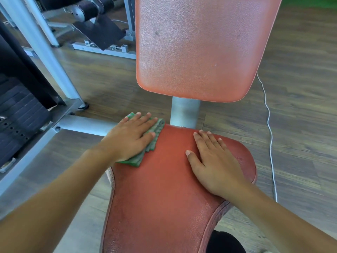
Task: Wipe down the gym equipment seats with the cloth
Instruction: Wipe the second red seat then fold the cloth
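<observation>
The seat ran from the camera toward the backrest, and the cloth lay at its far left edge. The left hand pressed it flat with straight fingers, while the right hand rested open on the seat's right side. Overlapping strokes toward the near end, with the palm's weight kept on the cloth, would likely serve best.

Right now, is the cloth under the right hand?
No, the left hand presses the green cloth; the right hand rests flat on the bare seat.
</observation>
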Demonstrator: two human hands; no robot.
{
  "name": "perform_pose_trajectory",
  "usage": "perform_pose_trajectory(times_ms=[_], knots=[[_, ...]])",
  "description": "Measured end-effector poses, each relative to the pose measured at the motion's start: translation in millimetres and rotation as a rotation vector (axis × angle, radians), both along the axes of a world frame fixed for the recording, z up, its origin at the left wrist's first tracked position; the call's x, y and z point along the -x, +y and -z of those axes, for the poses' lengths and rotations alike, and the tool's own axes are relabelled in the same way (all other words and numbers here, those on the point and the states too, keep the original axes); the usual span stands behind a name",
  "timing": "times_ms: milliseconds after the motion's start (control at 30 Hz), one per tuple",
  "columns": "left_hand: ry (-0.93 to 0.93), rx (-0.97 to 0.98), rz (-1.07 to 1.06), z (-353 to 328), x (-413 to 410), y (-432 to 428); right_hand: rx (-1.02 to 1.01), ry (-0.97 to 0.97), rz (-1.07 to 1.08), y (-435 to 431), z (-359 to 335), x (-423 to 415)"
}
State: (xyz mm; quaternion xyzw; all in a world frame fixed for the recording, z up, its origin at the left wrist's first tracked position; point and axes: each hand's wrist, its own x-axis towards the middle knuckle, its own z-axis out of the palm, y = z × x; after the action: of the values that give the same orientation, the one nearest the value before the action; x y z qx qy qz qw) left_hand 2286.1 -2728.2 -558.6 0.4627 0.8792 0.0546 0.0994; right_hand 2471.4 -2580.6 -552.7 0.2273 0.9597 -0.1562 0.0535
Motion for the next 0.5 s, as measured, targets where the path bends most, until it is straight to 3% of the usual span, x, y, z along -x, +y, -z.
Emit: perform_pose_trajectory(times_ms=[100,200,400,500], knots=[[0.067,0.008,0.063,-0.8,-21.2,23.2,-0.003,0.007,0.007,-0.2,0.6,1.0],[0.004,-0.034,0.173,-3.1,-39.4,-2.5,-0.001,0.008,0.004,-0.1,0.8,0.4],[0.027,0.038,-0.019,-4.3,-12.0,4.9,0.003,0.01,0.006,0.0,-0.1,0.6],[0.044,0.023,0.061,-2.8,-30.7,23.1,-0.001,0.01,0.01,-0.3,0.2,1.6]])
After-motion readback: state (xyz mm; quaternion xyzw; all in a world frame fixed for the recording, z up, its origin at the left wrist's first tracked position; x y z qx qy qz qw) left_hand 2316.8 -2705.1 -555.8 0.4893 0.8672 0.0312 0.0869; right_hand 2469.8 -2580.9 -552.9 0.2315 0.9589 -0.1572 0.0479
